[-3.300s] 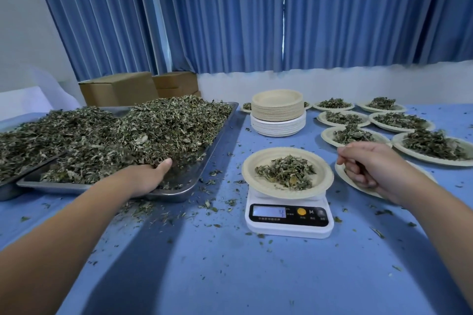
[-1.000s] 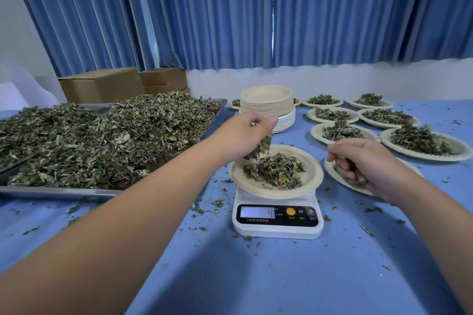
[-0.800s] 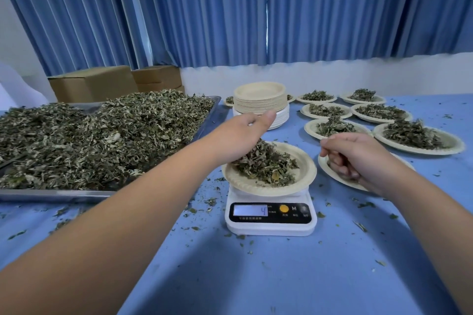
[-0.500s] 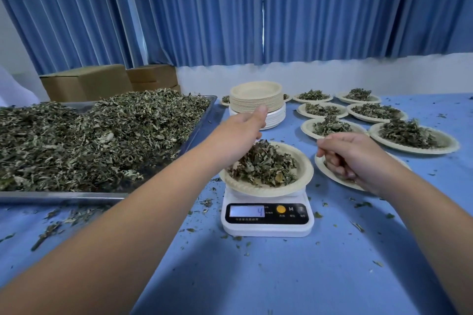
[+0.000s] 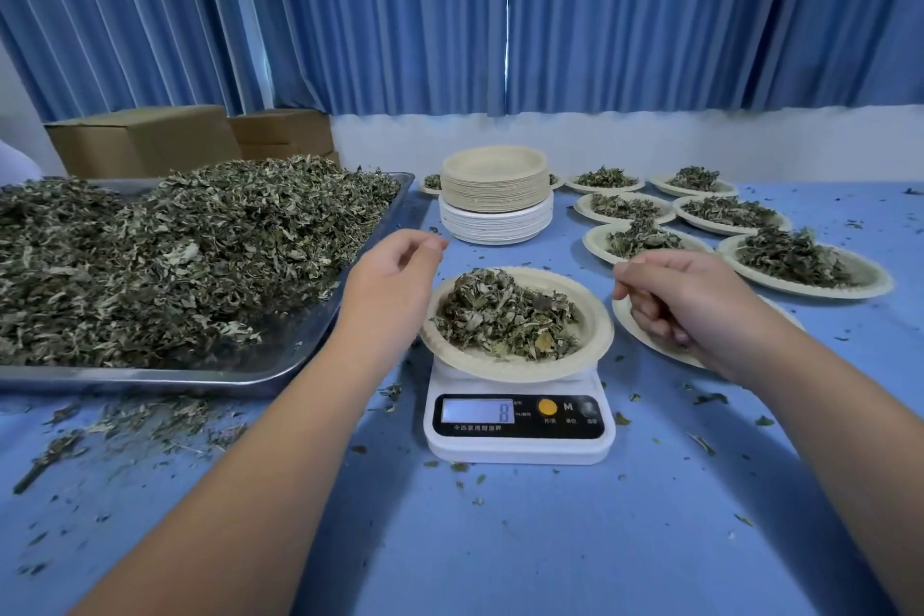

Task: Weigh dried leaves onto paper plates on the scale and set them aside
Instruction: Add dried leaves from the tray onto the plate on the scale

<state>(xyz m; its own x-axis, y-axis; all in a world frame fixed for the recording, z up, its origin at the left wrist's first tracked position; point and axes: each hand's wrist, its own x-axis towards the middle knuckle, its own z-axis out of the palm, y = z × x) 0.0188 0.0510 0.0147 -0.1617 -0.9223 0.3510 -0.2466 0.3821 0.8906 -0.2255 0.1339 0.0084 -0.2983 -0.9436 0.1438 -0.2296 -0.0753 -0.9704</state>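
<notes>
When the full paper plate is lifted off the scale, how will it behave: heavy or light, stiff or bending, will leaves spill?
Probably light: the scale display shows only a single digit. The paper plate looks thin, so it may flex if gripped by one edge. The dried leaves lie loose and heaped, so tilting would likely spill some.

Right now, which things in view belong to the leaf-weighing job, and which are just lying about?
Job in hand: kitchen scale; paper plate on it; dried leaves heaped on that plate; metal tray of dried leaves; stack of empty plates; filled plates set aside to the right.
Lying about: cardboard boxes; blue curtains; leaf crumbs scattered on the table.
</notes>
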